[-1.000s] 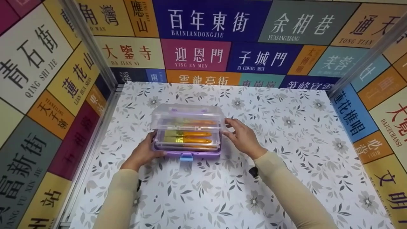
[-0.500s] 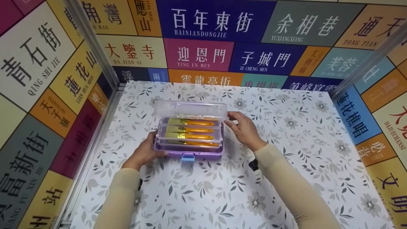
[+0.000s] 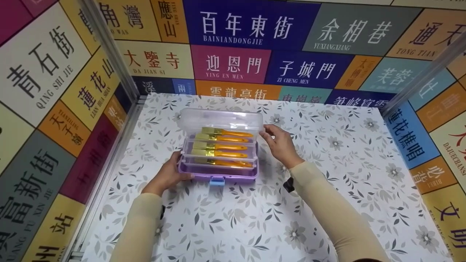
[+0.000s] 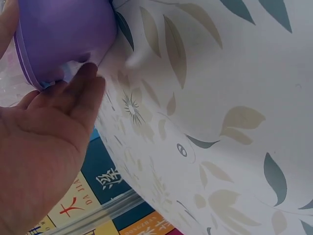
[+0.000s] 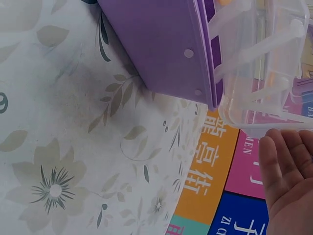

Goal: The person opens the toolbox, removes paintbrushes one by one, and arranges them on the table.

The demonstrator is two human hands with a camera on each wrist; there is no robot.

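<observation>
A purple storage box (image 3: 238, 178) with a clear lid (image 3: 222, 118) stands open on the patterned table. Its tiered clear trays are spread apart, with several flat paintbrushes (image 3: 231, 147), orange-handled and pale-bristled, lying in them. My left hand (image 3: 165, 179) grips the box's left end, thumb at the front rim; in the left wrist view its fingertips reach under the purple base (image 4: 63, 34). At the raised lid's right edge, my right hand (image 3: 282, 145) pinches with thumb and fingers. The right wrist view shows its fingertips against clear plastic; the thumb is hidden there.
A blue latch (image 3: 217, 181) hangs at the box's front. The floral tabletop (image 3: 233, 225) extends around the box. Walls of coloured panels with Chinese lettering (image 3: 233, 65) enclose the back and sides, with metal frame rails (image 3: 120, 72) at the corners.
The lid has swung up and back, and the trays have fanned out, exposing more paintbrushes. My right hand has moved slightly away with the lid's edge. The left hand keeps its grip on the box.
</observation>
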